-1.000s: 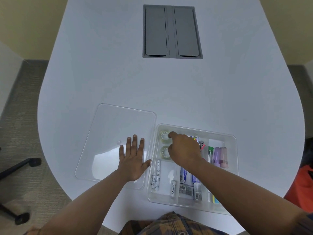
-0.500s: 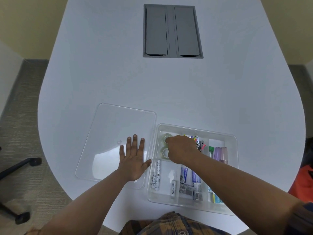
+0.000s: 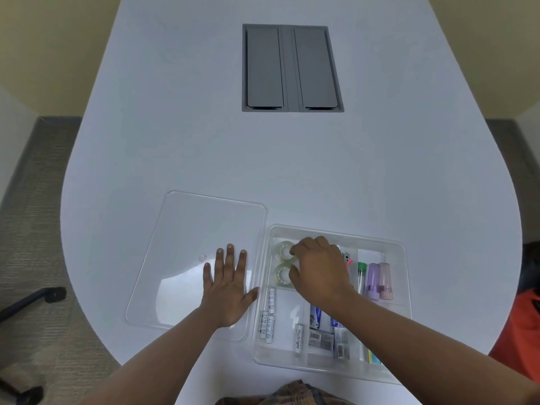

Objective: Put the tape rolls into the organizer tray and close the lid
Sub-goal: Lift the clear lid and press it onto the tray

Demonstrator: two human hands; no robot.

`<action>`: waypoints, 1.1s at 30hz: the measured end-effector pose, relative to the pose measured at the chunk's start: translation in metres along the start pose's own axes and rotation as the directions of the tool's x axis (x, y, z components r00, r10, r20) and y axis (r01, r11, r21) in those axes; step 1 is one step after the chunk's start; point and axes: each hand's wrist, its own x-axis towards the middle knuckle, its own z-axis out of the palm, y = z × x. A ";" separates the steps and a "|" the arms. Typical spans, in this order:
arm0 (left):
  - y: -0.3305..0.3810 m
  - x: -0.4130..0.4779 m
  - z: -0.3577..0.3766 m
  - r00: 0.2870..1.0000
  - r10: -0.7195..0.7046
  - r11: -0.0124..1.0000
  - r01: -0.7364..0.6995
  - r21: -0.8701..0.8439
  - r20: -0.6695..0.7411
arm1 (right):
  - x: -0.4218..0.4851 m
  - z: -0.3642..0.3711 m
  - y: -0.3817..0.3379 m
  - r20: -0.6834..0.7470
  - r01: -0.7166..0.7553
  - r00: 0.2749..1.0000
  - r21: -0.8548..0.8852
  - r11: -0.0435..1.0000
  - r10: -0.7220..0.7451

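A clear organizer tray [image 3: 404, 258] sits at the near right of the white table. Two clear tape rolls lie in its far left compartment: one farther [image 3: 283, 249], one nearer [image 3: 281, 275]. My right hand [image 3: 320, 268] hovers over that compartment with bent fingers touching both rolls; whether it grips either is unclear. The tray's clear lid [image 3: 193, 247] lies flat on the table to the left of the tray. My left hand [image 3: 227, 290] rests flat on the lid's near right corner, fingers spread.
The tray also holds several white batteries [image 3: 268, 314], small packets [image 3: 321, 337] and pastel tubes [image 3: 378, 280]. A grey cable hatch [image 3: 292, 68] is set in the table farther away. An office chair base [image 3: 32, 299] stands on the carpet at left.
My right hand has slid a little left and nearer over the two tape rolls, its fingers curling onto them. The left hand and lid have not moved.
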 end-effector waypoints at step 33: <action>0.002 -0.080 -0.128 0.674 -0.200 0.978 0.099 -0.182 -0.711 | -0.057 0.020 0.019 -0.027 0.045 0.999 0.257 0.966 -0.039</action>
